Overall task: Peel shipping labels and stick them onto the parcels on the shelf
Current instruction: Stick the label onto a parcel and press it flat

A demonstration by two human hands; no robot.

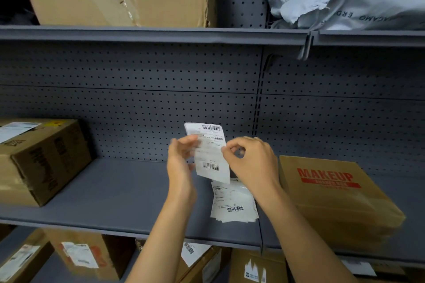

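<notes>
Both forearms reach up over the grey shelf (110, 188), holding a shipping label (210, 156) upright between them. The left hand (181, 158) grips its left edge, slightly blurred, while the right hand (250, 161) has its fingers (226, 148) pinched together on the right edge. Below lies a stack of labels (232, 204), beside the "MAKEUP" box (333, 195).
</notes>
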